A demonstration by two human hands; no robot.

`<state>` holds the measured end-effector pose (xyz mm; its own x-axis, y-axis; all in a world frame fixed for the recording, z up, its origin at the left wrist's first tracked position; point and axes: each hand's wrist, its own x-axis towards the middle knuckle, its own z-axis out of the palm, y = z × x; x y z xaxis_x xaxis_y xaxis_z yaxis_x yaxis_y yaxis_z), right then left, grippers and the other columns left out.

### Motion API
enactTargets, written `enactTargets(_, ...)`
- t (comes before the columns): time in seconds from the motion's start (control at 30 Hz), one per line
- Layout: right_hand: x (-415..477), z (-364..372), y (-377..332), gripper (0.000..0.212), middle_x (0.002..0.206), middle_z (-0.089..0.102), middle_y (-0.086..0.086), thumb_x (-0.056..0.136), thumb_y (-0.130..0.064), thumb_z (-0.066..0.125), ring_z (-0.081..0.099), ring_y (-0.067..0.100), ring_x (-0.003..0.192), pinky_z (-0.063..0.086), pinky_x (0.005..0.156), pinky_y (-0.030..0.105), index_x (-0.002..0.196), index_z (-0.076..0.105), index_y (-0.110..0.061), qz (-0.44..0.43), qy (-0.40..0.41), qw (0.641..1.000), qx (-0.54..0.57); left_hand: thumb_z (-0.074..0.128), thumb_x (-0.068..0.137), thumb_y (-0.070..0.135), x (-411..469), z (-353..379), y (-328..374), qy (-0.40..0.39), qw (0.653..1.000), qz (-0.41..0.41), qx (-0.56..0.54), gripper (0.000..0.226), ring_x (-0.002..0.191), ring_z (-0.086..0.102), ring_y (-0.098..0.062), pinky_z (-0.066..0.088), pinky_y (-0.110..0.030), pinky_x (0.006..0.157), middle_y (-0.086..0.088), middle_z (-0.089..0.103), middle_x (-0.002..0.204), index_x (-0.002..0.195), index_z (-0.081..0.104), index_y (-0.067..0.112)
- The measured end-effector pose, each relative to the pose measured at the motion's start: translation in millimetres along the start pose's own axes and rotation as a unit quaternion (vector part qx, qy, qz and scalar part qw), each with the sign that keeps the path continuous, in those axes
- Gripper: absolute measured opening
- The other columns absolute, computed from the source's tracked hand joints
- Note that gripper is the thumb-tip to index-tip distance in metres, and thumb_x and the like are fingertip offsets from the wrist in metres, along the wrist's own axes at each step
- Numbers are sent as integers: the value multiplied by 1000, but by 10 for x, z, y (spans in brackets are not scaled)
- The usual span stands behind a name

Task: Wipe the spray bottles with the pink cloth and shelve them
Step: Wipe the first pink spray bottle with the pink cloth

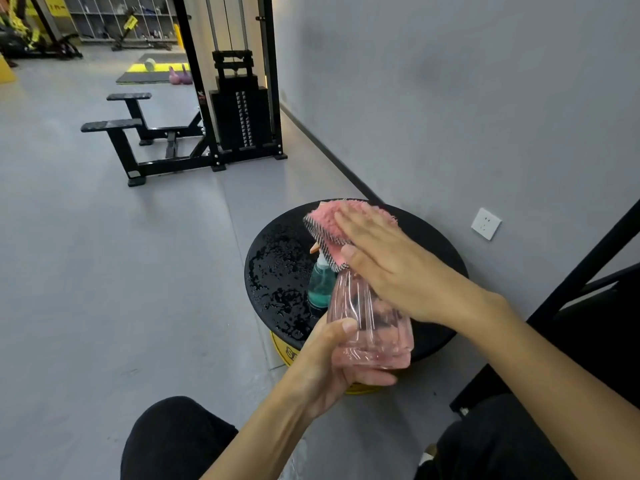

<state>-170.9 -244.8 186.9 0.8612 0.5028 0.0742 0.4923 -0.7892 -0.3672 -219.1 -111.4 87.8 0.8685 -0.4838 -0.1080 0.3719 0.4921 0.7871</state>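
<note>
so, wipe the head without losing the grip

the left hand (341,362) curls round the lower body of the pink spray bottle (372,323), thumb on the near side. it holds the bottle tilted away from the person, over the near edge of the round black top (277,271). the right hand (391,268) lies flat on the pink cloth (332,223), fingers straight and pressed together. the cloth is draped over the bottle's head, so the nozzle and trigger are hidden. the teal spray bottle (320,285) stands upright on the black top just behind, its white neck close to the hanging edge of the cloth.

the step looks like the wipe of the upper part. a flat palm rubs only the crown. to do it well, the fingers would likely need to fold the cloth round the neck and trigger, then draw it down the clear wall while the left hand turns the bottle so every side is met. the black top is beaded with water, so a wiped bottle is better not set back there. a wide sweep could knock the teal bottle. a black frame (588,258) at the right may be the shelf; i cannot tell.
</note>
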Motion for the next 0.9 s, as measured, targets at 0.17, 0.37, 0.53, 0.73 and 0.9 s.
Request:
enactTargets(0.17,-1,13,38,65,159,-10,-19,95,-55,15,-16,-4,143,-5,121,28,153,0,-30,13,22,998,65,91,38,49,-28,17,3,-4,1000,4,-9,114,81,71,-35,58,-35,53,-21,70,102,131,45,0)
enactTargets(0.37,-165,34,-18,66,157,-9,-25,92,-57,13,-16,-12,140,-8,117,16,152,2,-33,-13,-4,999,38,91,41,48,-39,-10,7,-1,1000,3,-12,111,81,70,-36,58,-35,53,-21,70,103,131,45,3)
enactTargets(0.53,23,-57,83,68,159,-9,-17,92,-58,11,-13,-2,144,1,122,36,153,-1,-30,25,40,998,45,89,50,46,-38,52,-3,-36,999,15,1,93,86,70,-34,59,-37,56,-17,68,111,128,52,12)
enactTargets(0.73,-126,73,-62,59,158,-8,-23,99,-50,18,-20,-9,140,-11,114,17,153,4,-30,-35,7,999,17,89,44,48,-37,0,20,-14,1000,17,0,105,82,71,-34,58,-34,53,-18,72,98,128,45,4)
enactTargets(0.9,46,5,-23,59,159,-12,-18,100,-49,17,-21,-2,142,-10,119,27,153,-2,-30,-15,2,1000,10,89,48,46,-32,11,37,-20,1000,17,9,104,84,71,-34,59,-35,54,-17,70,104,133,43,7)
